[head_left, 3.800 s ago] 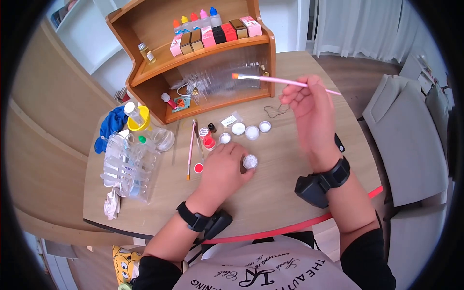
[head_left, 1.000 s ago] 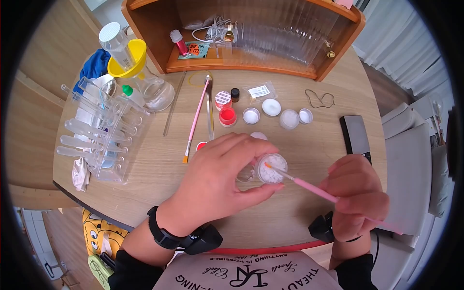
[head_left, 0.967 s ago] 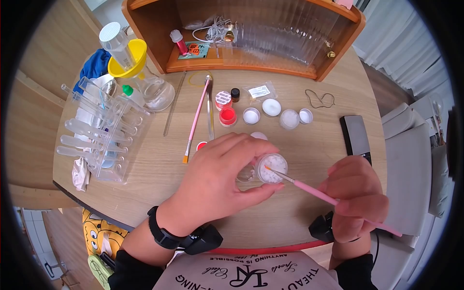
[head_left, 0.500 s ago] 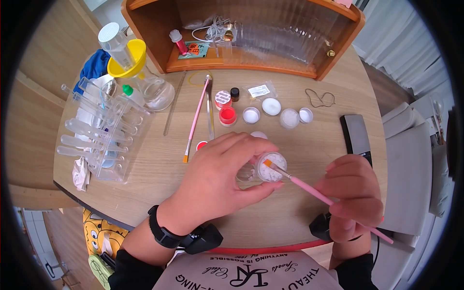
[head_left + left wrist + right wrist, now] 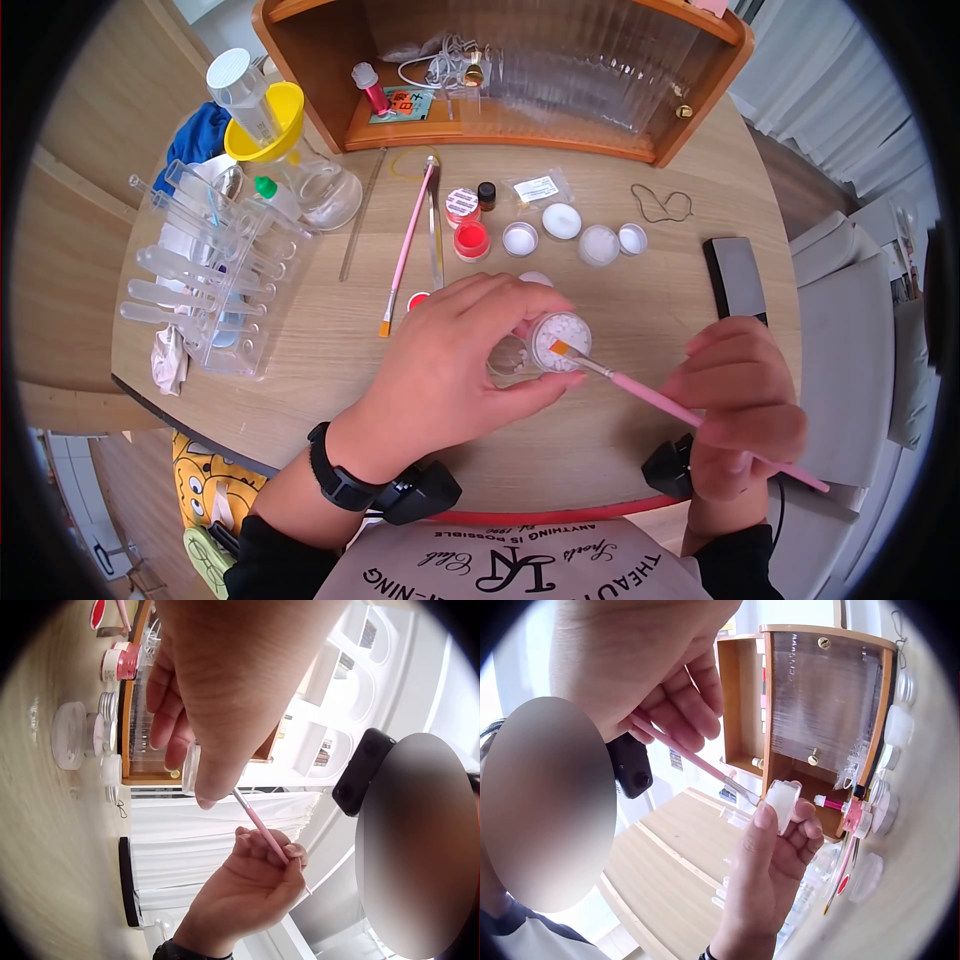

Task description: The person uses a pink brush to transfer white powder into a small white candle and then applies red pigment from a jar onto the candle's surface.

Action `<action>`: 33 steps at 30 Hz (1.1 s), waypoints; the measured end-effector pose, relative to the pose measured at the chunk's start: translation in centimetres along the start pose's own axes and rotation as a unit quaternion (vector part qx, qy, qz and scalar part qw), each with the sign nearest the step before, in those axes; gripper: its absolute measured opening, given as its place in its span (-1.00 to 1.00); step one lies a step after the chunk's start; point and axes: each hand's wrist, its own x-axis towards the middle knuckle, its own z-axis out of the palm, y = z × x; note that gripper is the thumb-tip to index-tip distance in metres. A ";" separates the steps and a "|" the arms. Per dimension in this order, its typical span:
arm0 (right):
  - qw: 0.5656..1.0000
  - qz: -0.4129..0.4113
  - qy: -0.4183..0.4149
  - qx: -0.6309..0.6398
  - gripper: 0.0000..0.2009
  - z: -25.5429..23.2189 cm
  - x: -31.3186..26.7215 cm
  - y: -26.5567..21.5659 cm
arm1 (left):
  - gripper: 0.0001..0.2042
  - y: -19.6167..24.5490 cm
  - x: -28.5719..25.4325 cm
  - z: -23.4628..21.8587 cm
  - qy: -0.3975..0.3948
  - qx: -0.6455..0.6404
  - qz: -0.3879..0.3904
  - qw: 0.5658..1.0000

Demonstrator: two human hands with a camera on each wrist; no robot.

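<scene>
My left hand (image 5: 435, 365) holds a small clear jar (image 5: 575, 328) of white chunky granules between thumb and fingers, tilted towards me above the table. My right hand (image 5: 745, 400) pinches a pink-handled paintbrush (image 5: 640, 390), its flat orange bristles (image 5: 563, 348) at the white granules in the jar's mouth. From the side, the right wrist view shows the raised jar (image 5: 781, 804) and the brush's metal ferrule (image 5: 741, 790) meeting its opening. Beneath my left hand, a clear round dish (image 5: 508, 356) on the table is partly hidden.
Small white pots (image 5: 599, 246), a red pot (image 5: 471, 241) and a dark-capped vial (image 5: 486, 195) stand beyond my hands. A second brush (image 5: 408, 245) lies left, near a clear rack (image 5: 225, 345) and a yellow funnel (image 5: 268, 125). A wooden cabinet (image 5: 300, 70) stands behind; a black-grey device (image 5: 735, 275) lies right.
Since the earliest frame, my right hand has brought the brush down from the upper right into the jar, which my left hand has tilted. Lately the brush tip shifts and turns slightly over the granules.
</scene>
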 end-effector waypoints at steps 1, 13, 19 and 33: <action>1.000 -0.001 -0.024 -0.009 -0.73 0.0 0.1 0.1 | -0.56 0.0 0.0 0.0 -0.001 0.001 0.000 1.000; 1.000 0.012 -0.024 -0.004 -0.75 -0.2 0.1 0.1 | -0.56 0.0 0.0 0.0 -0.002 0.000 -0.004 1.000; 0.999 0.020 -0.038 -0.024 -0.76 -0.2 0.3 0.2 | -0.57 -0.1 0.0 0.2 -0.001 -0.007 0.000 1.000; 0.998 0.028 -0.042 -0.031 -0.81 -0.2 0.4 0.5 | -0.57 -0.2 -0.1 0.2 -0.006 -0.007 0.000 1.000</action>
